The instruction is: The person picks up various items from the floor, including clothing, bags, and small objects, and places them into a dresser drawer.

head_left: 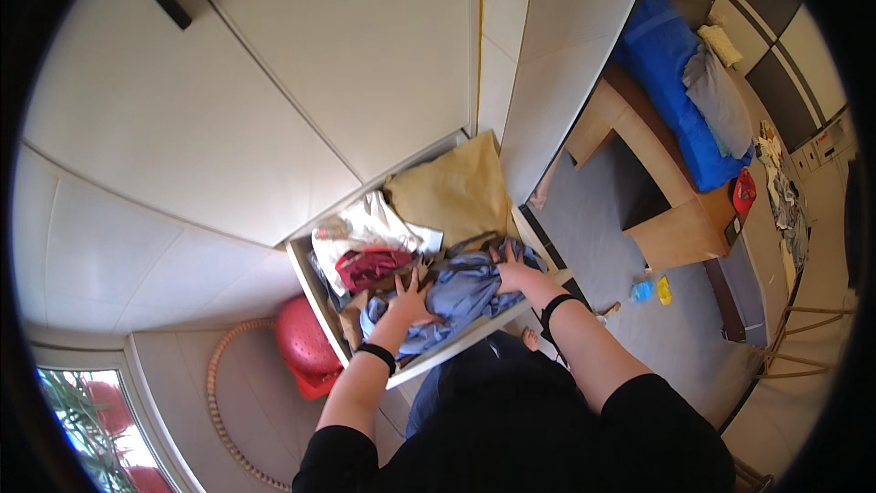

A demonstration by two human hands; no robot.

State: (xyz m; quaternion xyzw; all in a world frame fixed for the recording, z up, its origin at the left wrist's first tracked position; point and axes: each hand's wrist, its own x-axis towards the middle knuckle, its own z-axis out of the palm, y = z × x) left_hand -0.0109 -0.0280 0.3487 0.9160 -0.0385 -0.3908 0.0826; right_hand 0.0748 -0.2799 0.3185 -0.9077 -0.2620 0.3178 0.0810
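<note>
Pulled out in front of me is a white drawer (444,361) packed with cloth and bags. My left hand (411,301) lies with spread fingers on the near left part of a blue cloth bundle (456,297). On its right end rests my right hand (513,272), fingers apart too. Dark straps or cloth run along the bundle's far side. Behind my left hand sit a dark red cloth (374,267) and a white bag (365,226). A tan cloth bag (456,184) fills the drawer's far right corner. What lies beneath the bundle is hidden.
White cabinet doors (274,64) rise behind the drawer. Left of it are a red ball-like object (308,347) and a beaded hoop (213,383). To the right stand a wooden desk (680,233) and a big blue bag (671,82). Small blue packaging (643,291) lies on the floor.
</note>
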